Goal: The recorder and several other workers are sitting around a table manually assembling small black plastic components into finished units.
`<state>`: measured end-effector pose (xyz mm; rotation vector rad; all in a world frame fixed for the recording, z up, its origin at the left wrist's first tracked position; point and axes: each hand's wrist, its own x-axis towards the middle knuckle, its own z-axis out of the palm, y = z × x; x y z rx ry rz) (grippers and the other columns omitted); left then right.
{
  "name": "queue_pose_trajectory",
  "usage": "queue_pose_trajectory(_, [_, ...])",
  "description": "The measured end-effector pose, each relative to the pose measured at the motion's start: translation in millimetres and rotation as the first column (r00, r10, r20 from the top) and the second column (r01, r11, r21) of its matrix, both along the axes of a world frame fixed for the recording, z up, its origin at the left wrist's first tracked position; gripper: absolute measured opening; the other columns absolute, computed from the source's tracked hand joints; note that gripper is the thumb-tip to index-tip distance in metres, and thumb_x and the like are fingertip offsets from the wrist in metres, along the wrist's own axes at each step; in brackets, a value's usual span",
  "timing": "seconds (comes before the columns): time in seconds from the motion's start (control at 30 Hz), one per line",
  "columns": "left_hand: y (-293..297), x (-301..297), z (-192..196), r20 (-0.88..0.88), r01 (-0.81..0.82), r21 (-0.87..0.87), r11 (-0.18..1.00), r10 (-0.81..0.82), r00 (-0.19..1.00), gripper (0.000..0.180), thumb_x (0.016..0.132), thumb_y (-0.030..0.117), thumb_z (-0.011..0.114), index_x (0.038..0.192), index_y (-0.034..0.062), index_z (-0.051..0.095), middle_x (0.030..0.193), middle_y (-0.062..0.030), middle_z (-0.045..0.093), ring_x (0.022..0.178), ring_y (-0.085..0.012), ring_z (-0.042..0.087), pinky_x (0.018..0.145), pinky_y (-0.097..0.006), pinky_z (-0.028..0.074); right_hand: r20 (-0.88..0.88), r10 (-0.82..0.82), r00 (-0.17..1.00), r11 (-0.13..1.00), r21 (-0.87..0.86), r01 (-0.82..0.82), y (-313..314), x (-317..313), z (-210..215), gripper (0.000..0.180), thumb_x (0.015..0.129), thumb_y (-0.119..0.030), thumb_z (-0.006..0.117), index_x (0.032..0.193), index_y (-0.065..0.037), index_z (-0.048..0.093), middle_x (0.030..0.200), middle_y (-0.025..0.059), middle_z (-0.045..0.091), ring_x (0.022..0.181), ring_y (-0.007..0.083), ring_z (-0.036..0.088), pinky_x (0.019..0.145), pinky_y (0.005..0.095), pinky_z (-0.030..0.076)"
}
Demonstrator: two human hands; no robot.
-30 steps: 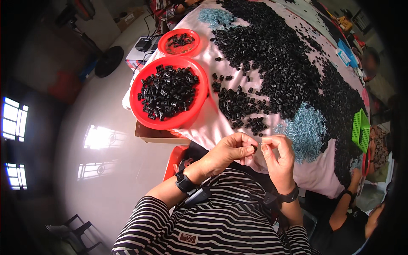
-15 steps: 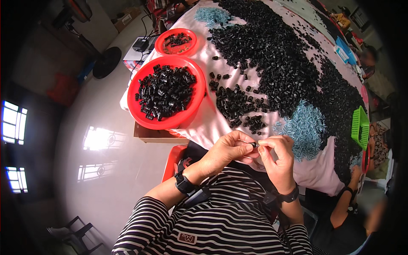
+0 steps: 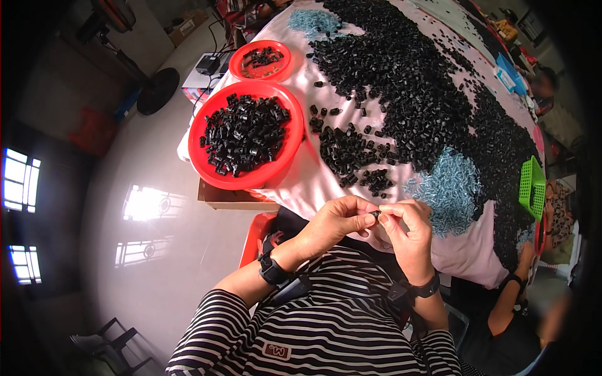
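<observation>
At the table's near edge, the left hand (image 3: 335, 222) pinched a small black plastic cylinder piece (image 3: 374, 215) at its fingertips. The right hand (image 3: 407, 229) pinched its other side, steadying it close to the chest. Farther right lay a heap of pale blue metal clips (image 3: 448, 191).

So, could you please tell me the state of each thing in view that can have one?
left hand: fingers pinched on the small black part
right hand: fingers pinched on the same part
small black part: held between both hands, off the table
large red bowl: partly filled with black parts
small red bowl: holds only a few black parts
green basket: tilted at the table edge
</observation>
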<state>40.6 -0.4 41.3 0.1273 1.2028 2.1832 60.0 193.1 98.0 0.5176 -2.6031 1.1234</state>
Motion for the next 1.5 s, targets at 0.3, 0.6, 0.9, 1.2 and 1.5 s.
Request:
queue_pose_trajectory(0.3, [3.6,3.0,-2.4,0.009,-0.038,0.046,0.998,0.038,0.999,0.026,0.099,0.016,0.069,0.119,-0.0006,0.063,0.107,-0.0064,0.070,0.097,-0.0140,0.067,0.088,-0.029,0.055,-0.235,0.003,0.972,0.983,0.181,0.041,-1.9,2.3,-5.2,0.023,0.084,-0.004,0.077,0.104,-0.012,0.070,0.087,-0.0022,0.067,0.080,0.0172,0.063,0.091,0.0387,0.037])
queue_pose_trajectory(0.6, [2.3,2.6,-3.3,0.001,-0.027,-0.021,0.999,0.027,1.000,0.025,0.099,0.014,0.069,0.118,-0.0003,0.063,0.107,-0.0066,0.070,0.096,-0.0140,0.067,0.088,-0.028,0.055,-0.138,0.063,0.989,0.992,0.113,-0.047,3.3,-1.5,-6.1,0.024,0.083,-0.002,0.076,0.105,-0.011,0.072,0.086,-0.0011,0.066,0.080,0.0173,0.062,0.089,0.0384,0.037])
queue_pose_trajectory(0.9, [2.3,2.0,-2.2,-0.005,-0.019,0.010,1.000,0.019,1.000,0.025,0.100,0.014,0.068,0.119,-0.0008,0.062,0.107,-0.0074,0.070,0.097,-0.0146,0.068,0.088,-0.029,0.056,0.000,-0.002,1.000,0.999,-0.038,0.002,2.1,0.7,-10.7,0.017,0.085,-0.003,0.076,0.101,-0.010,0.072,0.085,-0.0005,0.068,0.079,0.0179,0.061,0.089,0.0369,0.037])
queue_pose_trajectory(1.2, [3.1,0.9,-1.3,0.038,-0.018,0.037,0.999,0.017,0.999,0.024,0.100,0.013,0.068,0.118,-0.0013,0.062,0.107,-0.0072,0.070,0.097,-0.0144,0.068,0.088,-0.029,0.055,0.010,-0.065,0.998,0.996,-0.061,0.065,-1.9,1.1,-14.8,0.013,0.086,-0.004,0.075,0.094,-0.011,0.068,0.082,-0.0013,0.065,0.072,0.0194,0.057,0.089,0.0373,0.037])
queue_pose_trajectory(1.5, [2.1,-0.5,-6.5,0.007,-0.037,0.016,0.999,0.037,0.999,0.021,0.100,0.013,0.068,0.115,0.0001,0.063,0.104,-0.0067,0.072,0.093,-0.0144,0.068,0.086,-0.029,0.056,-0.137,0.103,0.985,0.983,0.167,-0.080,2.5,-3.0,-4.9,0.015,0.088,-0.005,0.072,0.103,-0.009,0.075,0.083,-0.0002,0.066,0.079,0.0191,0.061,0.088,0.0366,0.039])
